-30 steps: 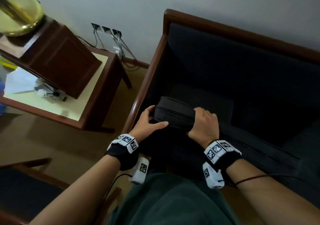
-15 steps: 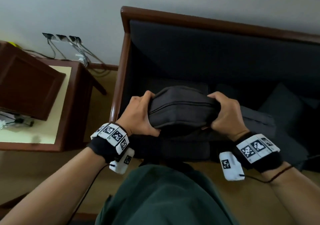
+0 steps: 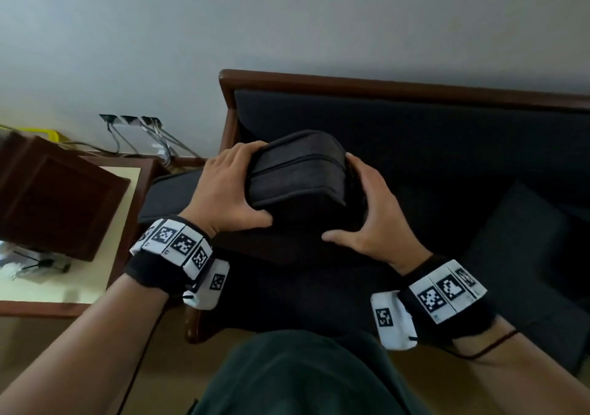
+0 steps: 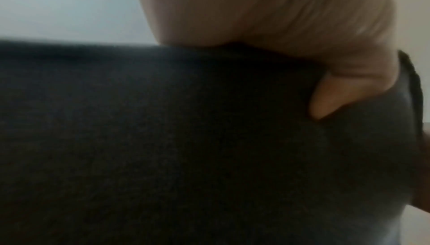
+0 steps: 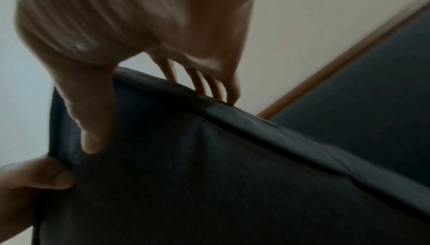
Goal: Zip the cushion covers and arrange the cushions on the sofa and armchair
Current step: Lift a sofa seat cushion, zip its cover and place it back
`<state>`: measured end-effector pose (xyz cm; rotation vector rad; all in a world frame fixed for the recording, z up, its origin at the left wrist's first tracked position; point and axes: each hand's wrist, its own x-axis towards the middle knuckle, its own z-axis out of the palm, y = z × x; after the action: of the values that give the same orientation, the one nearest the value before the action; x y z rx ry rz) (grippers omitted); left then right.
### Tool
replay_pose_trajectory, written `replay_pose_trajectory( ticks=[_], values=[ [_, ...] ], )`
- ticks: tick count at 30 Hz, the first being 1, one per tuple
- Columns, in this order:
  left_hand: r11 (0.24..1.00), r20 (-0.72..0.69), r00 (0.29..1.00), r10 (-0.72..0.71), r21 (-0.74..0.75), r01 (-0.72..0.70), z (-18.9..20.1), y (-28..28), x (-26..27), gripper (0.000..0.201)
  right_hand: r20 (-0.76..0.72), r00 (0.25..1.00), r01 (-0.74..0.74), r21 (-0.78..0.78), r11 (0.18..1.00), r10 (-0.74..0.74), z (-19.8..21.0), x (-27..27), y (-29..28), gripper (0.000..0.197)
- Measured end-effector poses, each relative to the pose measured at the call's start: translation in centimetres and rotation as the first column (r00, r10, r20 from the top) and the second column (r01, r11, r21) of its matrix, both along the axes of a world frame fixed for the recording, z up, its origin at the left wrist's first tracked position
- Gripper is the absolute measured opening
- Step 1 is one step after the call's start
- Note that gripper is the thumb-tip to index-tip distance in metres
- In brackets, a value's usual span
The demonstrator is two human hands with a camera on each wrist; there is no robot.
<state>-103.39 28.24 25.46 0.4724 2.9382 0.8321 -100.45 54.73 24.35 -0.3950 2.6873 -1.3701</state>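
1. Two hands hold one dark grey cushion [image 3: 297, 172] upright over the seat of a dark upholstered sofa [image 3: 415, 133] with a reddish-brown wooden frame; seen from the head camera, the cushion sits just above centre, in front of the backrest.

2. At the cushion's 9 o'clock side, the left hand [image 3: 228, 188] grasps its end, fingers curled over the top and thumb pressed into the near face; the left wrist camera shows that thumb [image 4: 344, 92] sinking into blurred dark fabric.

3. At 3 o'clock, the right hand [image 3: 370, 216] grasps the other end, thumb stretched along the lower near face; the right wrist camera shows its fingers [image 5: 209, 85] hooked over the top edge and its thumb [image 5: 93, 120] flat on the fabric.

4. Woven charcoal cloth covers the cushion, which looks plump, with rounded corners; a seam line runs along its top edge from 9 to 3 o'clock. Whether that line is a closed zip cannot be told from these views.

5. Another dark cushion [image 3: 523, 255] lies on the seat toward 4 o'clock, well apart from the held one.

6. Toward 8 o'clock stands a side table [image 3: 121, 172] with a pale top and brown rim, bearing a dark wooden box [image 3: 54, 197]; wall sockets with trailing cables [image 3: 140, 133] show at 10 o'clock.

7. Marker-printed wristbands [image 3: 174, 242] wrap both wrists.
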Motion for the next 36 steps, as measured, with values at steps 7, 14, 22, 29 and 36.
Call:
replay_pose_trajectory(
  ticks=[7,14,22,29,36],
  values=[
    [0.990,-0.024,0.994,-0.106,-0.100,0.103,-0.4,3.7,-0.5,0.112,-0.048,0.998,0.050,0.000,0.999,-0.050,1.7,-3.3,0.9,0.125],
    [0.980,0.101,0.995,0.010,-0.197,0.010,-2.9,-1.1,0.3,0.119,0.136,0.935,0.341,-0.088,0.936,-0.328,1.2,-0.6,9.5,0.112],
    [0.898,0.161,0.984,-0.073,0.439,-0.006,-5.7,6.6,2.4,0.111,0.153,0.984,-0.045,0.695,0.718,-0.086,3.4,-1.7,6.2,0.095],
    [0.914,0.350,0.920,-0.177,0.406,0.022,-8.2,9.6,3.0,0.130,-0.101,0.995,0.061,0.670,0.739,0.009,0.7,0.9,6.4,0.085],
    [0.983,0.235,0.960,-0.153,0.138,0.123,-8.9,11.4,3.4,0.115,-0.269,0.955,0.249,0.485,0.838,-0.127,0.2,3.0,8.3,0.062]
  ],
)
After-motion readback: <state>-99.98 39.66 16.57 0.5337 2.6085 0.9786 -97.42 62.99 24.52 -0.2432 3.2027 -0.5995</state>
